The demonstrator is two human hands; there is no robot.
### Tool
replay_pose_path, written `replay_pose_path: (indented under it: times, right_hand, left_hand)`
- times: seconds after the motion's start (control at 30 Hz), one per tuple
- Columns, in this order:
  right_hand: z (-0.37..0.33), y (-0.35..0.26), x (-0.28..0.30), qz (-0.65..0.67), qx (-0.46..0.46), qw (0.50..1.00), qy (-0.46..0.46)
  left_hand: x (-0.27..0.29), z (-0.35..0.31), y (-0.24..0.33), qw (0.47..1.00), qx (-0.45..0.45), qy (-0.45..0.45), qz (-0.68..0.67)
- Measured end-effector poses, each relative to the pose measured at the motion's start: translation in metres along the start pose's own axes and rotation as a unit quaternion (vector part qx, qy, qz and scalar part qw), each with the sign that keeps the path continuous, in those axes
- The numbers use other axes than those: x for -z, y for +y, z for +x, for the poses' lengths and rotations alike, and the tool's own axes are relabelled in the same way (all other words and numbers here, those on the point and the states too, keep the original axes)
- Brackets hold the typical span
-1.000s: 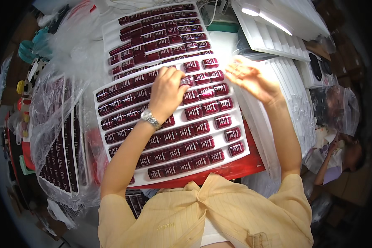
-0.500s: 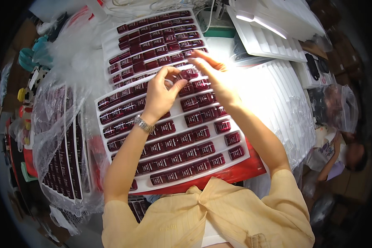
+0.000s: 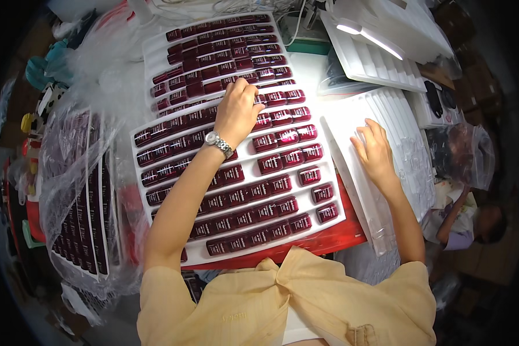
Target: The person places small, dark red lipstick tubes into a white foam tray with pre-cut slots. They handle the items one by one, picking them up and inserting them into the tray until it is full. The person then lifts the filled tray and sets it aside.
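Note:
Small dark red bottles with pale print lie in rows in a white ribbed tray in front of me. Behind it, a second white tray carries more such bottles. My left hand, with a metal watch at the wrist, reaches over the near tray's far rows. Its fingers curl down around a bottle, which they partly hide. To the right of the tray, my right hand is held with thumb and fingers apart and nothing in it. Below it lies a white sheet with clear plastic film.
Stacked white ribbed trays lie at the right, under a bright lamp. Film-wrapped bottle trays stand at the left. A red surface shows below the near tray. Another person is at the far right.
My right hand has moved away from the left, out to the right above the white trays. My left hand has lowered a bottle from the air onto the tray's row.

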State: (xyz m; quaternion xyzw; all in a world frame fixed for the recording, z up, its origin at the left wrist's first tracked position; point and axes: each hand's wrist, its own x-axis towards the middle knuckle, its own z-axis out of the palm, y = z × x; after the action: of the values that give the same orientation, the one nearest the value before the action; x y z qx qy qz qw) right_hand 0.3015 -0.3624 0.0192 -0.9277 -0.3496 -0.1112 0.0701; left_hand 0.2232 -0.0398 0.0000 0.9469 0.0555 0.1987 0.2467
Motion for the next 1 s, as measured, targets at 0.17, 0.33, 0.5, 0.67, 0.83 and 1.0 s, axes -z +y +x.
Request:
replay_pose_path:
  times: [0.17,0.33,0.5,0.67,0.83,1.0]
  right_hand:
    - [0.001,-0.008,0.003,0.037,0.098,0.994,0.022]
    - [0.033,0.029,-0.023,0.222,-0.068,0.971,0.05]
    - [0.079,-0.027,0.009,0.582,-0.126,0.803,-0.004]
    - [0.081,-0.143,0.031,0.69,0.016,0.683,-0.239]
    - [0.081,-0.14,0.027,0.608,-0.041,0.758,-0.234]
    - [0.064,-0.13,0.011,0.586,-0.089,0.793,-0.145]
  left_hand:
    - [0.03,-0.018,-0.009,0.997,-0.024,0.054,0.053]
    - [0.064,-0.032,-0.052,0.999,0.04,-0.037,-0.002]
    - [0.068,-0.04,-0.024,0.993,-0.011,0.013,-0.114]
    - [0.065,-0.065,0.017,0.914,-0.011,-0.006,-0.406]
    - [0.059,-0.068,0.016,0.901,0.031,-0.07,-0.426]
    - [0.056,-0.058,0.034,0.933,-0.006,-0.048,-0.356]
